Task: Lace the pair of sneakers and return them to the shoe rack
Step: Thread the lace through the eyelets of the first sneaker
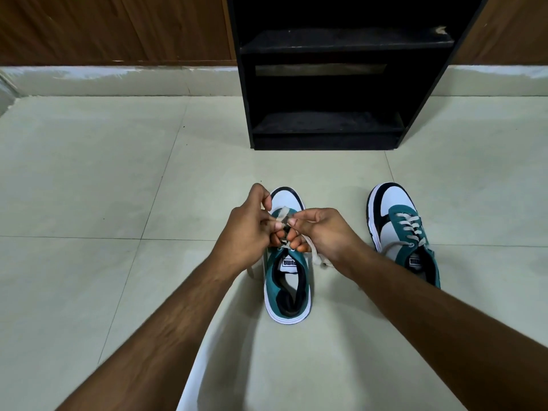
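Two teal, white and black sneakers stand on the tiled floor, toes pointing away from me. The left sneaker (287, 287) sits in the middle, right under my hands. Above its tongue, my left hand (247, 229) and my right hand (321, 232) both pinch its off-white lace (283, 215). A loose end of that lace hangs down below my right wrist. The right sneaker (400, 229) stands apart to the right, its lace threaded through the eyelets. The black shoe rack (326, 126) stands beyond the shoes with bare shelves.
Pale floor tiles (89, 188) spread to the left and right of the shoes. A low white skirting and brown wood panelling (103, 28) run along the back wall behind the rack.
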